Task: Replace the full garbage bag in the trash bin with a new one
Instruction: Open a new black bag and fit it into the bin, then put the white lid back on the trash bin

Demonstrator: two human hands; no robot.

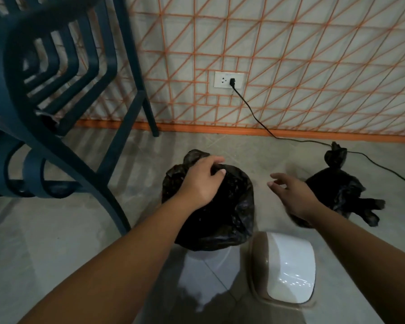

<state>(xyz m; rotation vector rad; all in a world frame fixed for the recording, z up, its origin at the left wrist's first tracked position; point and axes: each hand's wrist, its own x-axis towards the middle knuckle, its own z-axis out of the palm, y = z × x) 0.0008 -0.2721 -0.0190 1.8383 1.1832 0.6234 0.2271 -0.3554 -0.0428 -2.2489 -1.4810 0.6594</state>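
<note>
A white trash bin (205, 254) stands on the floor in front of me, its top covered by a black garbage bag (229, 211) pulled over the rim. My left hand (200, 181) rests on the far side of that bag with its fingers curled into the plastic. My right hand (290, 191) hovers to the right of the bin, fingers apart and holding nothing. Behind my right hand, a tied full black garbage bag (339, 185) lies on the floor. The bin's lid (288, 265), white with a brown rim, lies on the floor right of the bin.
A dark blue chair (56, 94) stands close on the left, one leg near the bin. A wall with orange lines is behind, with a socket (228, 79) and a black cable (290, 137) trailing right across the floor past the tied bag.
</note>
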